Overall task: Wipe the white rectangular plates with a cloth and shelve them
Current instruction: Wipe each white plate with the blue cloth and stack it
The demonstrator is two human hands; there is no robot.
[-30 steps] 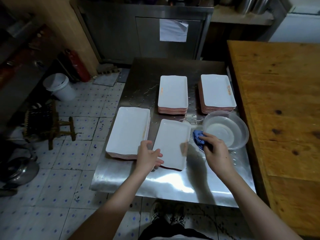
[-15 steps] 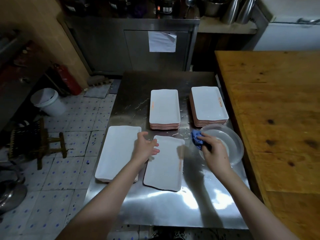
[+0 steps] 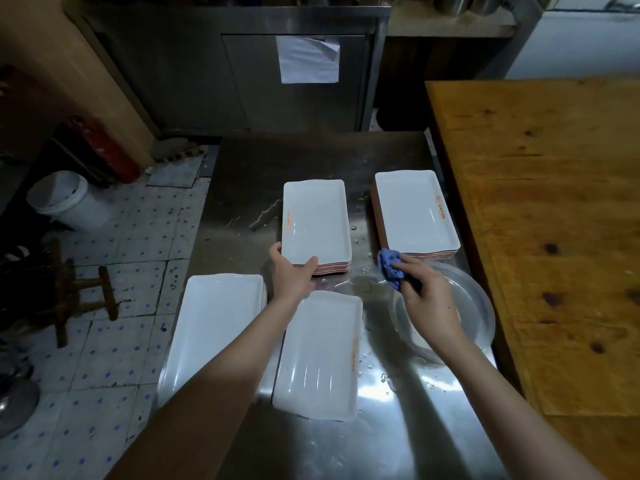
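The left hand (image 3: 292, 275) has moved off the near plate (image 3: 322, 355) and is gripping the near end of the middle stack (image 3: 315, 220) on the table (image 3: 311, 154), fingers (image 3: 276, 251) curled round its corner. The right hand (image 3: 429, 299) is clutching the blue cloth (image 3: 389, 268) above the bowl (image 3: 479, 306).

Three plate stacks (image 3: 214, 327) (image 3: 315, 220) (image 3: 414, 211), one single plate (image 3: 322, 355), one cloth (image 3: 389, 268), one bowl (image 3: 474, 306)

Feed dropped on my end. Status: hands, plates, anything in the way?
Left hand grips near end of far middle stack. Right hand, over clear bowl, holds blue cloth. Nothing blocking that stack.
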